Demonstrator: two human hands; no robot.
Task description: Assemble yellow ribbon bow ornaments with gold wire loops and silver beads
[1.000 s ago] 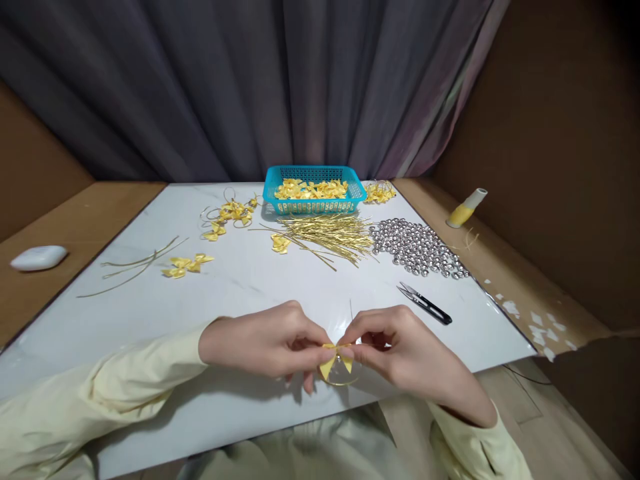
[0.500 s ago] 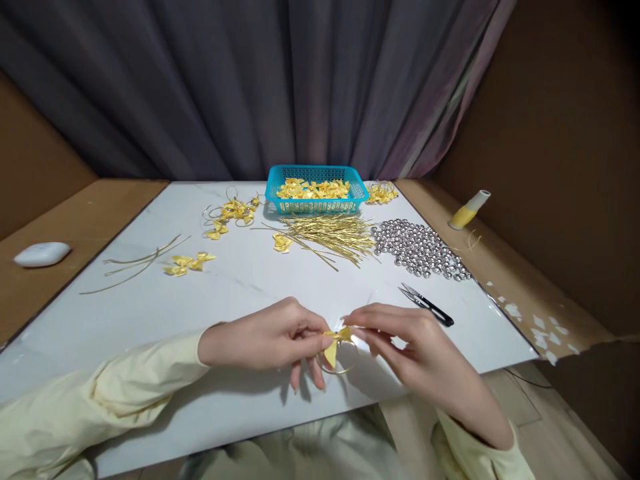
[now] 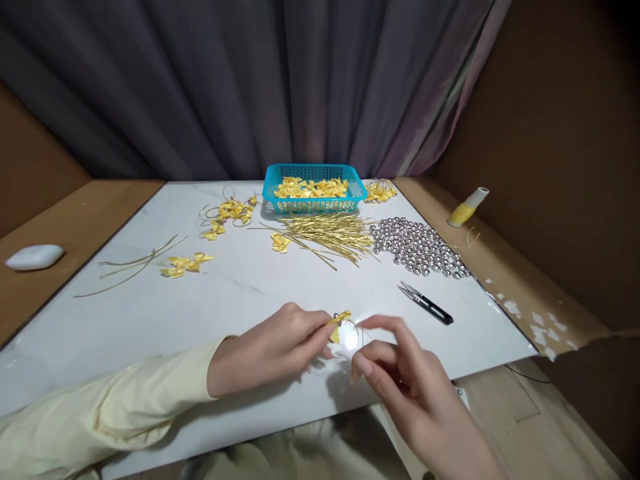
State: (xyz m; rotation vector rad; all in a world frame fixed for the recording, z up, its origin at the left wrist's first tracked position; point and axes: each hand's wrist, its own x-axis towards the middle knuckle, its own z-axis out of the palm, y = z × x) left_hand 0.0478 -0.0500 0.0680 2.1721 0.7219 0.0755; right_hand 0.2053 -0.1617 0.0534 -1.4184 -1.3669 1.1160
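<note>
My left hand [image 3: 280, 350] pinches a yellow ribbon bow [image 3: 335, 333] between thumb and forefinger, just above the near part of the table. Small silver beads [image 3: 337, 318] sit at the bow's middle. From the bow a thin gold wire [image 3: 356, 328] curves toward my right hand [image 3: 407, 387]. Its forefinger is stretched out near the wire, while the thumb and a curled finger close lower down, where a fine strand seems to run between them. The wire's far end is hidden by these fingers.
A blue basket [image 3: 315, 206] of yellow bows stands at the back. Before it lie gold wires [image 3: 330, 233], with silver beads [image 3: 417, 245] on the right. Black thread snips [image 3: 426, 304] lie nearer. Several bows [image 3: 186, 265] and loose wires [image 3: 133, 263] are at left. A glue bottle [image 3: 467, 208] stands right.
My right hand has come off the bow and moved down and toward me, its forefinger and thumb spreading. The left hand keeps the bow, now raised slightly and turned.
</note>
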